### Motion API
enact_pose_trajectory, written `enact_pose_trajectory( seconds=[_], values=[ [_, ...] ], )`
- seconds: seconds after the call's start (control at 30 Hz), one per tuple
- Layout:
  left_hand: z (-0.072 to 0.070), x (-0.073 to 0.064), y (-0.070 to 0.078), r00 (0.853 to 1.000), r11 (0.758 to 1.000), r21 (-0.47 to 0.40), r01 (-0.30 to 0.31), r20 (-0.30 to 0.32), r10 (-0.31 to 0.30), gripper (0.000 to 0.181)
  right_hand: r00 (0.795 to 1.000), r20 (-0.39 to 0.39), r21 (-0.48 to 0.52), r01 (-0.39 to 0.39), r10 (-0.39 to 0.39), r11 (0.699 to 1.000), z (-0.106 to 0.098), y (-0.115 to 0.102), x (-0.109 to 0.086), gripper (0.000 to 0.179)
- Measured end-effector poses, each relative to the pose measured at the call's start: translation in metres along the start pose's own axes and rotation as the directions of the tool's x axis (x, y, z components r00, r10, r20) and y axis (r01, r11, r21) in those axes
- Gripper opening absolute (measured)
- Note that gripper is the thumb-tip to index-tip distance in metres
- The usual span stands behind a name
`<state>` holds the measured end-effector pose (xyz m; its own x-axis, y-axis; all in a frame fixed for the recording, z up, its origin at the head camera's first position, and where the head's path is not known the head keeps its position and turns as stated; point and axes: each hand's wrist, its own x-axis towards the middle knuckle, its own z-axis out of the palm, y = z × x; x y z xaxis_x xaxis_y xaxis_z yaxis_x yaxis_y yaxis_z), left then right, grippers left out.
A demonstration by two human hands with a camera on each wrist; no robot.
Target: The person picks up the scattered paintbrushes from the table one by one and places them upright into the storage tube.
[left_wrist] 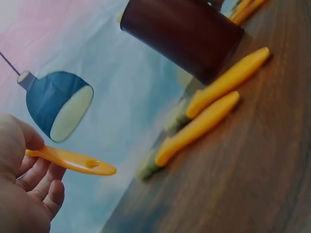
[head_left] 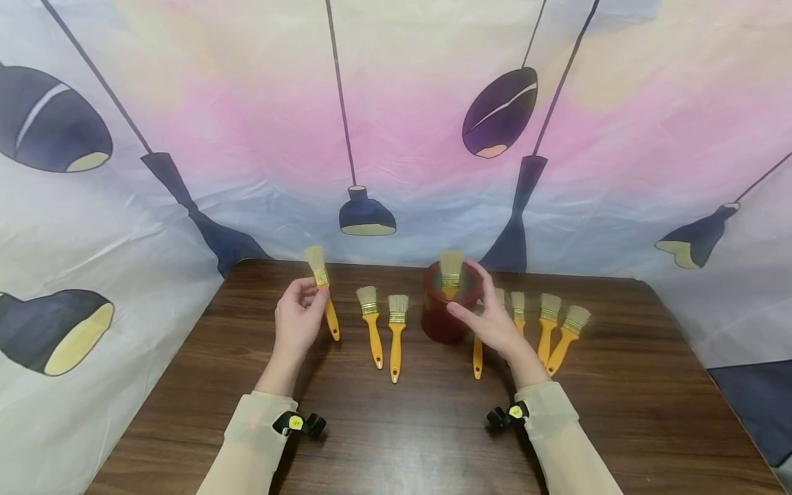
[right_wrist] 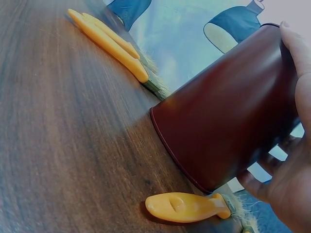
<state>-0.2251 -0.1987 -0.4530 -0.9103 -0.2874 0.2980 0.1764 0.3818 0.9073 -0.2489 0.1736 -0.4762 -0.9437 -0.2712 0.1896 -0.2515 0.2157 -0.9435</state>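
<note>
Sleeves (head_left: 260,440) lie nearest. Left hand (head_left: 297,323) grips a brush (head_left: 323,289) above the tabletop (head_left: 408,426), fingers (left_wrist: 46,187) curled round its handle. Right hand (head_left: 491,320) grasps the cup (head_left: 447,316), where another brush (head_left: 451,271) stands upright.

Evenly lit head view, soft light from above, faint shadows under the brushes (head_left: 373,326) on the surface (head_left: 433,412). Strong wide-angle bending at the edges. Dimmer, bluish wrist views; soft blur on the near hand (left_wrist: 22,194) and cup (right_wrist: 228,116). No glare.
</note>
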Motion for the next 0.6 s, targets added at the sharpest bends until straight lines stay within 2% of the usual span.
enact_pose_trajectory(
  seconds=[0.13,0.23,0.4,0.5,0.6],
  values=[
    [0.003,0.003,0.012,1.0,0.995,-0.099,-0.015,0.002,0.016,0.024,1.0,0.004,0.007,-0.004,0.004,1.0,0.002,0.0,0.001,0.092],
    [0.01,0.007,0.027,0.999,0.989,-0.144,-0.038,0.009,0.04,0.025,1.0,0.007,0.01,-0.004,0.004,1.0,0.002,0.002,0.0,0.092],
    [0.03,0.021,0.064,0.99,0.965,-0.232,-0.119,0.043,0.132,0.031,1.0,-0.003,-0.001,-0.001,0.001,1.0,0.002,0.003,0.0,0.093],
    [0.043,0.029,0.088,0.979,0.949,-0.28,-0.148,0.092,0.18,0.031,1.0,-0.011,-0.002,-0.007,0.007,1.0,0.0,0.001,0.0,0.092],
    [0.056,0.034,0.107,0.967,0.943,-0.289,-0.163,0.144,0.211,0.028,1.0,-0.012,-0.003,-0.006,0.005,1.0,0.0,0.0,-0.001,0.092]
  ],
)
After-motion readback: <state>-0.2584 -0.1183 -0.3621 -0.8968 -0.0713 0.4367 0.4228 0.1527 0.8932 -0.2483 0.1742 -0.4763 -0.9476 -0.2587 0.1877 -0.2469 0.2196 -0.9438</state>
